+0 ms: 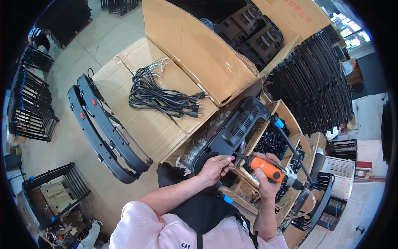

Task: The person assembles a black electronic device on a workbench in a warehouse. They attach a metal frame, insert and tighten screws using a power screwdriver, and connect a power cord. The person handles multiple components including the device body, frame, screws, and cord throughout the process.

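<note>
My right hand [267, 176] is wrapped round an orange power screwdriver [268, 169], with a pale hose curving from its rear end. The tool's dark tip points left, toward my left hand [216, 168]. Thumb and fingertips of that hand are pinched together close by the tip; whatever they hold is too small to make out. Both hands are at the near side of a long black plastic housing [238, 126] with vent slots and a small red switch. A black frame bar with blue tape [279, 123] runs from the housing's far end toward the lower right.
A wooden parts box [286, 110] with many small black pieces lies beneath. Black power cables [159, 93] lie on a cardboard flap [166, 135]; two curved black panels [97, 124] lean beside it. An open carton [199, 50] is ahead, stacked black frames [315, 83] at right.
</note>
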A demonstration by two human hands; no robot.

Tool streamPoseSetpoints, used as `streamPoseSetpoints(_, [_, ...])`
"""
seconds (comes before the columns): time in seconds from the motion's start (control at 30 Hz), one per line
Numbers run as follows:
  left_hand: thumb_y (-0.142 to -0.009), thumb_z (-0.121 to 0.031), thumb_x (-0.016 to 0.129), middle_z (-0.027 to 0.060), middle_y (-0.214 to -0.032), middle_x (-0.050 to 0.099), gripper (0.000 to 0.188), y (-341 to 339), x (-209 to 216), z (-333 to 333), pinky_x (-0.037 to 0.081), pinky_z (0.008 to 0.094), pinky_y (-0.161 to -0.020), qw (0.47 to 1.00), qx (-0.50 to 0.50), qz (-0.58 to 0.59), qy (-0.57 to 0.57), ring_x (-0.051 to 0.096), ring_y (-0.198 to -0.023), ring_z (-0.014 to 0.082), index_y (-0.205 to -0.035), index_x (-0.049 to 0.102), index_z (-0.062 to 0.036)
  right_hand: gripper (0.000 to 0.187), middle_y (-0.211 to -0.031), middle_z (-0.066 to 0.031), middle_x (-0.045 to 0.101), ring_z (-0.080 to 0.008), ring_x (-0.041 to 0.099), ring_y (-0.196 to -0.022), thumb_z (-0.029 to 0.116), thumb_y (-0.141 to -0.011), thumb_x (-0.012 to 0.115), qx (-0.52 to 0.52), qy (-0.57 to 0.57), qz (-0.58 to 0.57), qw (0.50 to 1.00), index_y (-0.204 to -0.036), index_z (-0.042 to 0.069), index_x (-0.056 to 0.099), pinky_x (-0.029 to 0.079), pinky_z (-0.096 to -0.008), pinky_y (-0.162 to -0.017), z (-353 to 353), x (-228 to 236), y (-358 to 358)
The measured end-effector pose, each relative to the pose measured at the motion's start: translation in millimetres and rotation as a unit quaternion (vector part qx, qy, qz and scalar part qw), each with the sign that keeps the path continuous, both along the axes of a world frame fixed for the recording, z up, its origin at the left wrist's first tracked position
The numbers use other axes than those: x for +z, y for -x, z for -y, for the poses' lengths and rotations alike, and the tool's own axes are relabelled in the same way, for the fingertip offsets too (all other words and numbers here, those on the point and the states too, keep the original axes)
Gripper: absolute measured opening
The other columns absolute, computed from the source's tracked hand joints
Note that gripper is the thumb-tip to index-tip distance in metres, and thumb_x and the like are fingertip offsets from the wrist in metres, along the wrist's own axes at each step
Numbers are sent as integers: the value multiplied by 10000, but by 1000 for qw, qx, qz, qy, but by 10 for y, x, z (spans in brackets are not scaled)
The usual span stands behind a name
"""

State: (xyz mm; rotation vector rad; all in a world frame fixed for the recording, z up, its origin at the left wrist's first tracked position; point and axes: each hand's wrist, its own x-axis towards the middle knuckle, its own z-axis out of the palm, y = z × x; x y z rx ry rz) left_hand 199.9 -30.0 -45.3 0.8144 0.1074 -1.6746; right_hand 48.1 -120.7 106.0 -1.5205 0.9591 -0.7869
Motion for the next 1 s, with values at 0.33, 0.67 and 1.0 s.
streamPoseSetpoints(0.33, [-1103,-357,630,-42,-871,610,275,532,161,-452,399,211,-561,995,18,-80,-59,514,-704,61,-1121,682,-88,558,-1316,-212,699,-299,668,-1257,-9,-877,773,3,-13,41,999,-1381,-5,534,515,-461,-1121,-674,-171,941])
streamPoseSetpoints(0.67, [-1125,-347,585,-43,-853,590,257,1101,96,-1272,407,227,-565,985,53,-119,-110,502,-687,72,-1126,674,-106,484,-1323,-190,694,-295,654,-1297,-36,-875,773,85,-34,35,995,-1317,13,582,507,-448,-1139,-1273,-297,1443])
streamPoseSetpoints(1.0, [-1152,-347,521,-25,-868,584,274,1129,93,-1438,426,251,-602,980,-16,-159,-118,524,-722,107,-1167,642,-102,499,-1315,-153,712,-270,671,-1268,-8,-870,798,61,-23,-5,998,-1327,34,604,522,-424,-1123,-1589,-333,1487])
